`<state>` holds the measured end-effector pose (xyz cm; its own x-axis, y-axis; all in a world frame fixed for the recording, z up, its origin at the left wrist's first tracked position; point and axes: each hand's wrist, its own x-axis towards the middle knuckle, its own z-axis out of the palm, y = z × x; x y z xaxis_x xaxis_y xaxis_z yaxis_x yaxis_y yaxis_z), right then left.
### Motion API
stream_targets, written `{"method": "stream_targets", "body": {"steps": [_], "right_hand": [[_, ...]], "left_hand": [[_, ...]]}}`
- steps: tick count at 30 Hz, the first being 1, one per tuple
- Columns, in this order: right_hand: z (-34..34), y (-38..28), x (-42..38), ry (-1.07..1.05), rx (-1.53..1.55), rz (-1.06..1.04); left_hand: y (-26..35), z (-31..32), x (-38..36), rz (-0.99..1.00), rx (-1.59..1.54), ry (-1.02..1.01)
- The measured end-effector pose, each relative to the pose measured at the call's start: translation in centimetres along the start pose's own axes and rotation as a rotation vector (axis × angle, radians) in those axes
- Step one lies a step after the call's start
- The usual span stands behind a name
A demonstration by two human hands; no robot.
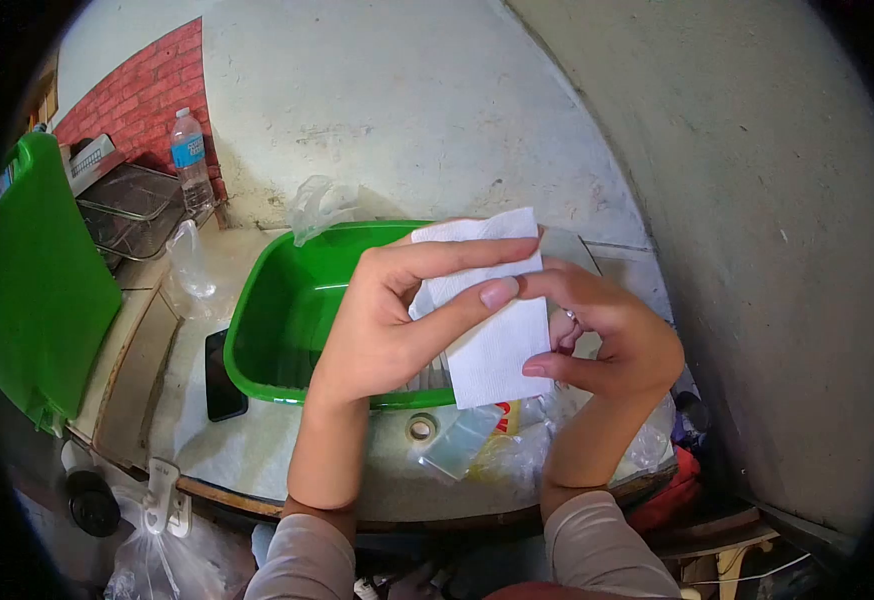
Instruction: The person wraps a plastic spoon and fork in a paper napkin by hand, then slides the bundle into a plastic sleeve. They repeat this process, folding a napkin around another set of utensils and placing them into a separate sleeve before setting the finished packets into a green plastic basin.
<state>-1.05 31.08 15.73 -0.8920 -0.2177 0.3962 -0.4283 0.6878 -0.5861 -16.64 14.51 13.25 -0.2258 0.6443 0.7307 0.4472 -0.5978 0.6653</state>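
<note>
Both hands up over green tub [287,330] | left hand [382,330] + right hand [617,340] each pinching white tissue [492,320], keeps it flat | tape roll [421,427], phone [223,375] on table [257,450]

Bright even light, fisheye warp, dark corners

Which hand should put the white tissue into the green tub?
Probably the left hand: it pinches the white tissue directly above the green tub, while the right hand sits at the tub's far edge.
</note>
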Motion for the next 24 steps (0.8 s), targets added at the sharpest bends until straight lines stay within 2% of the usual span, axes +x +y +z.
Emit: {"method": "stream_targets", "body": {"steps": [1, 6, 8, 12, 14, 16, 24], "right_hand": [[-0.1, -0.1, 0.1, -0.056, 0.006, 0.009], [-0.3, 0.4, 0.2, -0.166, -0.03, -0.062], [-0.4, 0.0, 0.2, -0.202, 0.004, 0.04], [-0.2, 0.1, 0.3, -0.2, 0.057, 0.035], [-0.2, 0.4, 0.4, -0.267, 0.013, 0.017], [-0.1, 0.7, 0.5, -0.299, -0.006, 0.01], [0.2, 0.7, 1.1, -0.357, 0.016, -0.001]], "left_hand": [[-0.1, -0.2, 0.1, 0.064, 0.051, 0.004], [0.1, -1.5, -0.2, 0.024, -0.029, -0.014], [0.3, -1.7, -0.3, 0.0, -0.04, -0.016], [0.3, -1.8, -0.4, 0.003, 0.125, -0.066], [0.7, -1.8, -0.4, 0.007, 0.195, -0.097], [1.3, -1.6, -0.5, 0.042, 0.45, -0.115], [1.4, -1.0, -0.7, -0.028, 0.51, 0.003]]}}
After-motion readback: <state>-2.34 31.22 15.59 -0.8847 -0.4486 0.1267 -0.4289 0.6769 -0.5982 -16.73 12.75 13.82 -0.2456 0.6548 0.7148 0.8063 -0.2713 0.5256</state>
